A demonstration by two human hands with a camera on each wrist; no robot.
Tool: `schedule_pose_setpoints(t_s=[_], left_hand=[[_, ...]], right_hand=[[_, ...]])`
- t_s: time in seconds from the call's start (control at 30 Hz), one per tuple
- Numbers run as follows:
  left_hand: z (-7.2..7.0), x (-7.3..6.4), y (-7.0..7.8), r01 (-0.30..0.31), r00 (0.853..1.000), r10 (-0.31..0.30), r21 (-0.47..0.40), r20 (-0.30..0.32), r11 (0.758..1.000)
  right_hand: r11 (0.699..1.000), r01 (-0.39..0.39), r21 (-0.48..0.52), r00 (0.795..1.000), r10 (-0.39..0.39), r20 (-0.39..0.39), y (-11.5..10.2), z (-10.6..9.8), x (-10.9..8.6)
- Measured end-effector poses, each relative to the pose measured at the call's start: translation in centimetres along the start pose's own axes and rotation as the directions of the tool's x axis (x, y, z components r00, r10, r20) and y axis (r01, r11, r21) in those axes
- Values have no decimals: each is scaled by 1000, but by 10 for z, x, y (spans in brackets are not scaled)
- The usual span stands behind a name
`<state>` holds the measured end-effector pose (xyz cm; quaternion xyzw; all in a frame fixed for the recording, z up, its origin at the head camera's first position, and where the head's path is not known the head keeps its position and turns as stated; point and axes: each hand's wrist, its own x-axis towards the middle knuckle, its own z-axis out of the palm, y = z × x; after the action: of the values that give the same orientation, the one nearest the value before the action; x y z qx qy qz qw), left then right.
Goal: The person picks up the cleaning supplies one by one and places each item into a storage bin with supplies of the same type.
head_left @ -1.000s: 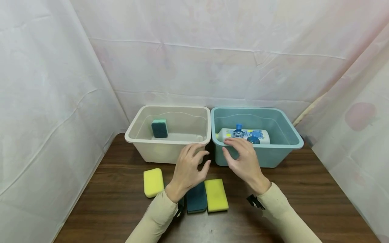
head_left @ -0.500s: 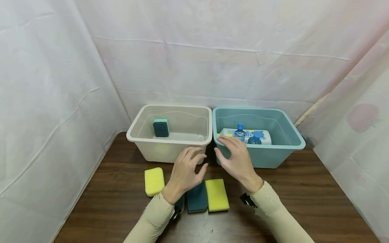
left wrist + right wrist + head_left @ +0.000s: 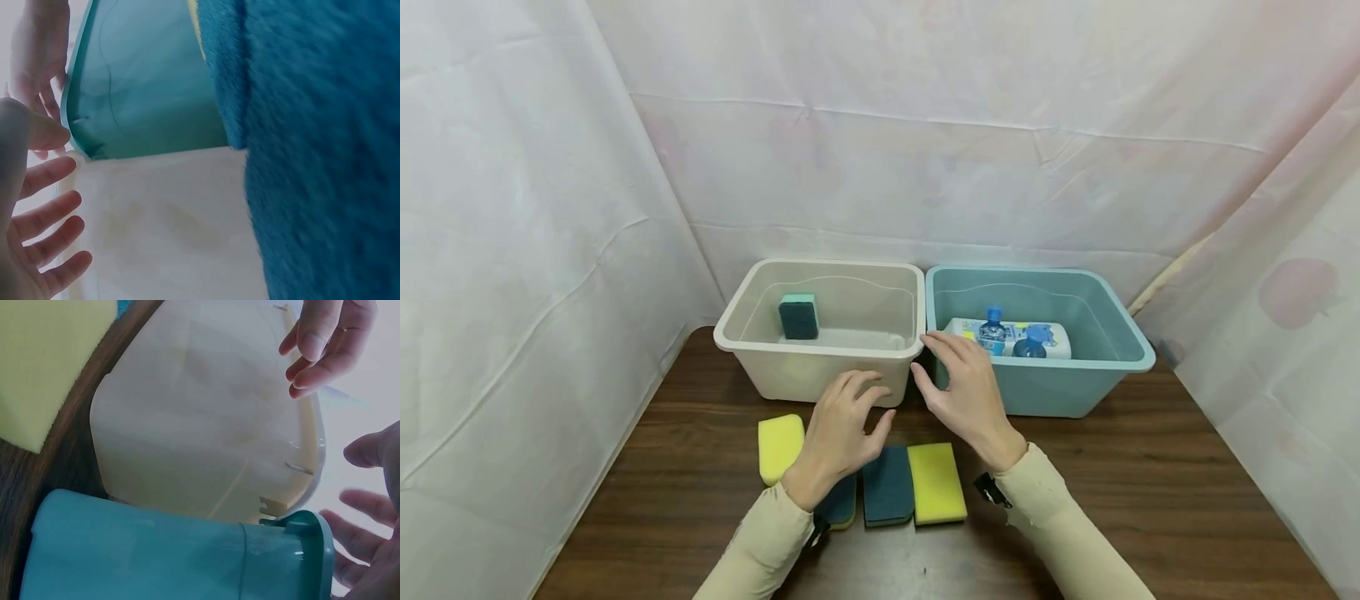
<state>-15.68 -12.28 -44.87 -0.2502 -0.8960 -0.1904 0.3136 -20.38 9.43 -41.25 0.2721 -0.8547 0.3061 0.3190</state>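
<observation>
My left hand (image 3: 841, 425) hovers over the sponges in front of the beige bin (image 3: 820, 367), its fingers loosely bent around nothing. My right hand (image 3: 962, 387) is held in the air near the corner where the beige bin meets the blue bin (image 3: 1045, 387), fingers also loosely bent and holding nothing. On the table below lie a yellow sponge (image 3: 779, 448), a dark green scouring sponge (image 3: 842, 502) partly covered by my left wrist, another dark green scouring sponge (image 3: 887, 485) and a second yellow sponge (image 3: 937, 483). A scouring pad (image 3: 325, 150) looms large in the left wrist view.
A green scouring sponge (image 3: 798, 318) stands inside the beige bin. In the blue bin lie a white bottle (image 3: 1058, 340) and two small blue-capped bottles, one bottle (image 3: 992, 333) in front of it. A pale curtain (image 3: 880, 167) hangs behind the dark wooden table (image 3: 1150, 500).
Both hands have drifted left. The right one has passed from in front of the blue bin to the corner between the bins; the left one has also lowered a little. The sponges have stayed put.
</observation>
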Motion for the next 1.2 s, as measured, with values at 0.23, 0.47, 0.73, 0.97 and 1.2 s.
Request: schedule_pose_setpoints(t_s=[0.23,0.47,0.73,0.97,1.2], left_hand=[[-4,-11,-9,25,1000,-25,17,8,1000],[-5,-18,-11,43,998,-45,42,40,998],[-8,-22,-17,60,996,-64,62,61,996],[-9,-27,-21,65,995,-69,57,71,996],[-13,-34,-28,93,990,-98,52,102,994]], right_hand=[[998,26,-55,999,-27,-17,-4,10,1],[988,68,-136,998,-66,15,-7,19,1],[983,90,-163,995,-97,-30,-2,31,2],[982,71,-173,997,-76,-21,0,35,2],[985,68,-159,996,-77,-47,-1,36,2]])
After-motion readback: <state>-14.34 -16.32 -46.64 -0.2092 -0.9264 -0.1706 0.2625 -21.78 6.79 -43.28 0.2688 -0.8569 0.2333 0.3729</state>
